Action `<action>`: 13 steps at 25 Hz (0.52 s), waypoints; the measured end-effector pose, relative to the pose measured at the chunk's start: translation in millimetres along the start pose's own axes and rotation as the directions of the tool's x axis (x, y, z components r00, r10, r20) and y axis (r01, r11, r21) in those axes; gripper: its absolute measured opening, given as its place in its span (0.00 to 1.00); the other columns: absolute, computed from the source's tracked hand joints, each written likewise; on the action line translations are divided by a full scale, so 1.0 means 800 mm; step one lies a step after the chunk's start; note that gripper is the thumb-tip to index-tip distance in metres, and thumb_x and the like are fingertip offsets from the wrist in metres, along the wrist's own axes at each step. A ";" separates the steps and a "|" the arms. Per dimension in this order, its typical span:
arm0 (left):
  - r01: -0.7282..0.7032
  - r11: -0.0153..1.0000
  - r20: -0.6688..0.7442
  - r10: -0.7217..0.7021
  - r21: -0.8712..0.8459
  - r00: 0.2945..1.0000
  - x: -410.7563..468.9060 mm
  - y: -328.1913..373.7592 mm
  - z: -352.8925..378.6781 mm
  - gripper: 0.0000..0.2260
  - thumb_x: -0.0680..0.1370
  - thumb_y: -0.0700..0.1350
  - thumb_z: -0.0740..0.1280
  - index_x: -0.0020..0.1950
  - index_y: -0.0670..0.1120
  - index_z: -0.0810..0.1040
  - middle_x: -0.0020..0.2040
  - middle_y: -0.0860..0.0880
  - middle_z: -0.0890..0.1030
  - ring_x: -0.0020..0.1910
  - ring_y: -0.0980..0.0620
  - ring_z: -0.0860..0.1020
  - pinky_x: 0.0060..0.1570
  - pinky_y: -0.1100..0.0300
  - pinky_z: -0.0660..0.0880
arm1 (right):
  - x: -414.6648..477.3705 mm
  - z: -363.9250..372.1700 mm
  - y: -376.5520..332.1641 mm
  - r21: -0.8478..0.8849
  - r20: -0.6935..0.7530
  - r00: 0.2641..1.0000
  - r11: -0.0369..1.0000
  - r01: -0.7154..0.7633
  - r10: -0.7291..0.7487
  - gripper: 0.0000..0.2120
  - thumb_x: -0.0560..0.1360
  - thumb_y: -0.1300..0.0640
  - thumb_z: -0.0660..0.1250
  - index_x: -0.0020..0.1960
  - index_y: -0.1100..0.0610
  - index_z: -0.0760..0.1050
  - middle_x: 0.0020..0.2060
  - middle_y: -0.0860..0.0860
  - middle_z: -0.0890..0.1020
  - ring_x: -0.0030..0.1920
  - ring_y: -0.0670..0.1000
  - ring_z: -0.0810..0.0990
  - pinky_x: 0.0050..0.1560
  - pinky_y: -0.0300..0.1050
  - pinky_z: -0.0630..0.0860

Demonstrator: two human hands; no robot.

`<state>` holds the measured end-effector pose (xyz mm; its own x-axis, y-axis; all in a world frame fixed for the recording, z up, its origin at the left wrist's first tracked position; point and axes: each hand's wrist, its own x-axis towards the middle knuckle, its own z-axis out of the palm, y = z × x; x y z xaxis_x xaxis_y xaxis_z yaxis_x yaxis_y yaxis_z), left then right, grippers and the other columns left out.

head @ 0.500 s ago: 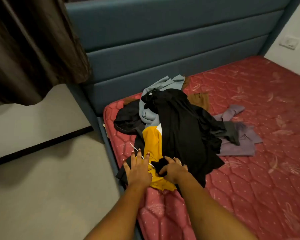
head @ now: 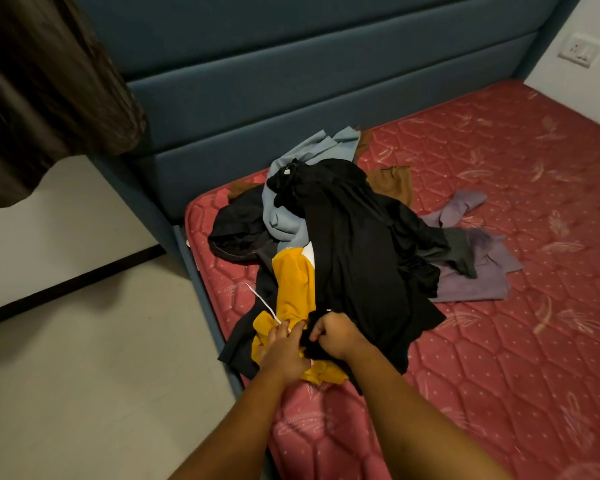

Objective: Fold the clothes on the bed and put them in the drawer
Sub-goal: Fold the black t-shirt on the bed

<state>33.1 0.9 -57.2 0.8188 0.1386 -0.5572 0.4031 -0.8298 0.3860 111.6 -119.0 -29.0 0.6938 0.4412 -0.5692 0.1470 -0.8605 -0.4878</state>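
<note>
Since a moment ago your left hand (head: 281,355) has drawn its spread fingers together to pinch the yellow garment (head: 293,282), at the near left edge of the clothes pile (head: 326,209) on the bed (head: 499,341). Your right hand (head: 335,336), just beside it, clenches a bunch of the black garment (head: 361,265). Pull one piece clear before folding, I'd judge; the white drawstring (head: 262,299) may snag.

Bedroom: mattress (head: 499,306), padded headboard (head: 291,81).
</note>
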 end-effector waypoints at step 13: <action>-0.422 0.487 -0.415 0.128 -0.765 0.901 -0.037 0.154 -0.198 0.10 0.79 0.32 0.59 0.57 0.45 0.71 0.47 0.46 0.78 0.45 0.47 0.76 0.35 0.68 0.72 | -0.132 -0.253 -0.124 0.747 -0.591 0.806 0.407 0.526 0.043 0.12 0.75 0.70 0.61 0.40 0.56 0.78 0.35 0.49 0.79 0.36 0.43 0.78 0.39 0.37 0.74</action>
<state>123.6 -19.5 123.2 0.9588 0.2433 -0.1470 0.1636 -0.0494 0.9853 166.2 -131.5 213.4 0.9818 0.1677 -0.0888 -0.1021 0.0724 -0.9921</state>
